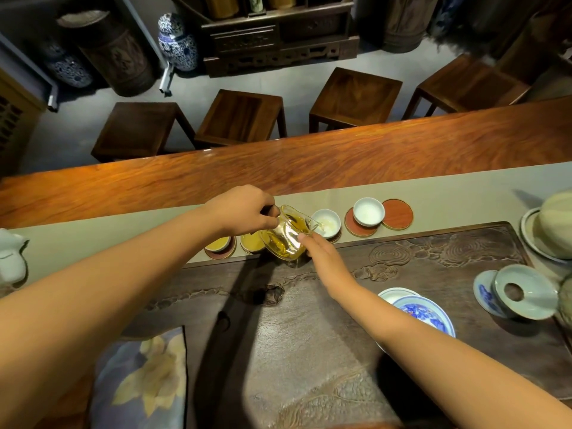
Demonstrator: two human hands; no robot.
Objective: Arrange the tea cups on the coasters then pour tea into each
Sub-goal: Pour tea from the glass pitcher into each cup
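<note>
A glass pitcher [286, 238] of amber tea is tilted to the right, its spout over a white cup [326, 222] that has a little tea in it. My left hand [247, 210] grips the pitcher's handle. My right hand [317, 247] lies flat-fingered against the pitcher's lower side. Two cups hold tea at the left: one [218, 244] on a red coaster, another [252, 242] partly hidden by the pitcher. An empty white cup [369, 211] sits on a red coaster [356, 229]. One more red coaster [398, 214] is bare.
The cups stand on a beige runner [433, 187] along a carved dark tea tray [418, 258]. A blue-patterned bowl [424, 314], a lidded gaiwan with strainer [523, 292] and a pale pot [554, 227] are at the right. A white vessel [10, 258] sits far left, a floral cloth [142, 382] near me.
</note>
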